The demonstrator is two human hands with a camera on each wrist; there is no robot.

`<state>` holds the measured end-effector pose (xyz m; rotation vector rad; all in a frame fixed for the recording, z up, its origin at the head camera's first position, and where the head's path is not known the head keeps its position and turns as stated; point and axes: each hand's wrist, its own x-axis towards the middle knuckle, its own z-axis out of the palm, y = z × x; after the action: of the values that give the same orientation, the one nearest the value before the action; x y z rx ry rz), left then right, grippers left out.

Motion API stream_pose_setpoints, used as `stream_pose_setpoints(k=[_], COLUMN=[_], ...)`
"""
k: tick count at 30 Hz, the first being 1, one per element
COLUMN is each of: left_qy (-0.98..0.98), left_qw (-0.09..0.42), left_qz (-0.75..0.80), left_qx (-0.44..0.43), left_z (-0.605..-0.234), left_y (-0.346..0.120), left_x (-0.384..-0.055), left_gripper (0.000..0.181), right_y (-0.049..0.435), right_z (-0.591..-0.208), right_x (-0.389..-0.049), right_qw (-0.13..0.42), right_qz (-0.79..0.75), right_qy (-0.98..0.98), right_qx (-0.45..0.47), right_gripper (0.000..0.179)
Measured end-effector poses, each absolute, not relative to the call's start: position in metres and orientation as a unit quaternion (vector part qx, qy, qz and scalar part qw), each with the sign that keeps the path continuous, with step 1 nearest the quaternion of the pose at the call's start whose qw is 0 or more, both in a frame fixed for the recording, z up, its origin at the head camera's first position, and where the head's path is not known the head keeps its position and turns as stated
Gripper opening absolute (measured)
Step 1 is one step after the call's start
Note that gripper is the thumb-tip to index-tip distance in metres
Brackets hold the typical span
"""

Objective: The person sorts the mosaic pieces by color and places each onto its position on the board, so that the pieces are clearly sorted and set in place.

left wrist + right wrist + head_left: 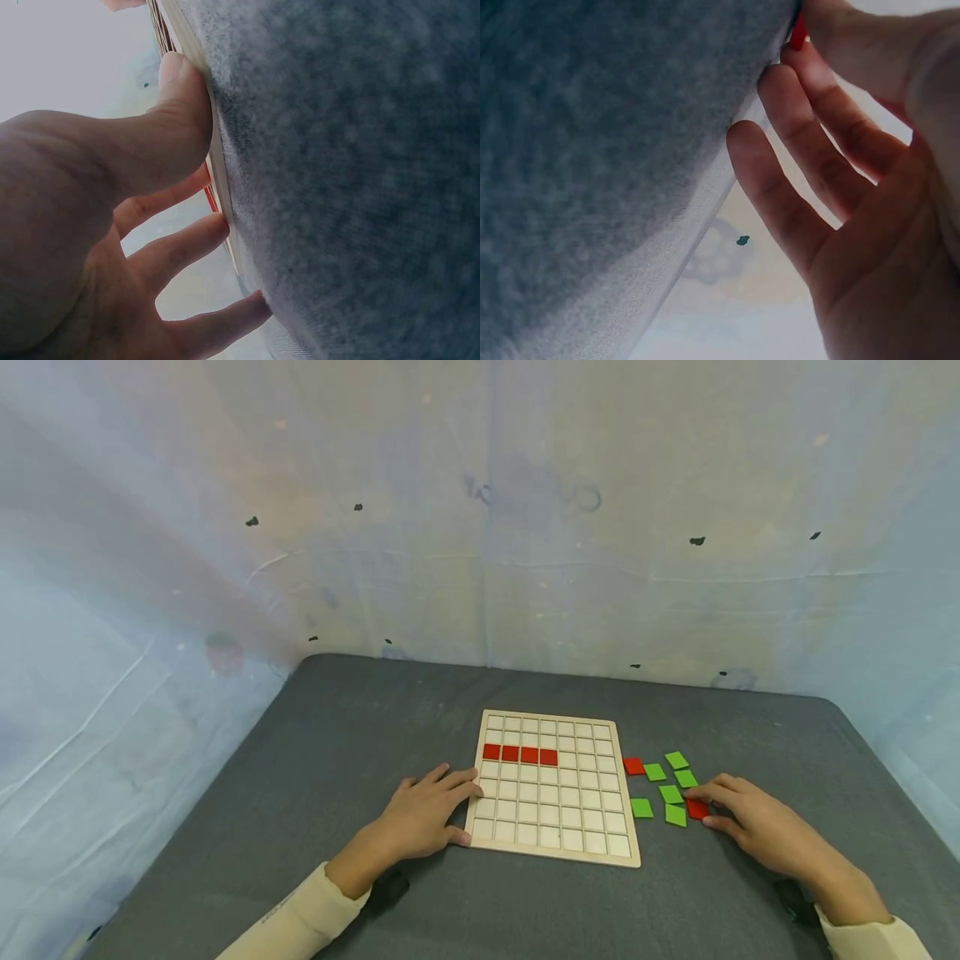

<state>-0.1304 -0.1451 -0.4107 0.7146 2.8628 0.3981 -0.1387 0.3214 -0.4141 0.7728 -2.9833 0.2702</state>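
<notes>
A light wooden grid board lies on the dark cloth-covered table, with a short row of several red square tiles in its upper left cells. My left hand rests at the board's left edge, fingers spread; in the left wrist view its thumb touches the rim. To the right of the board, my right hand pinches a red tile between thumb and fingers, low at the table. The right wrist view shows only a sliver of this red tile, the rest hidden by the thumb.
Several green tiles lie loosely between the board and my right hand. Another red tile sits close to the board's right edge. Behind the grey table hangs a pale patterned sheet, which also runs along both sides.
</notes>
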Motion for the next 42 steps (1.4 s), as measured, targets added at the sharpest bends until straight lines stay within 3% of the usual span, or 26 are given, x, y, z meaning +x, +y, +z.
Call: stream_pose_setpoints(k=[29,42], left_qy=[0.957,0.959], left_qw=[0.084,0.082], left_qz=[0.129,0.124], left_qx=[0.244,0.242], left_z=[-0.4093,-0.4111], left_y=[-0.1456,-0.1463], left_x=[-0.1297,-0.1286], left_gripper=[0.059,0.058], right_y=[0.3206,0.3142], right_z=[-0.4143,-0.4138], right_x=[-0.1376,-0.1367], right_qw=[0.032,0.072], right_qz=[0.112,0.096], right_qy=[-0.967,-0.963], right_qx=[0.227,0.242], right_gripper=[0.032,0.036])
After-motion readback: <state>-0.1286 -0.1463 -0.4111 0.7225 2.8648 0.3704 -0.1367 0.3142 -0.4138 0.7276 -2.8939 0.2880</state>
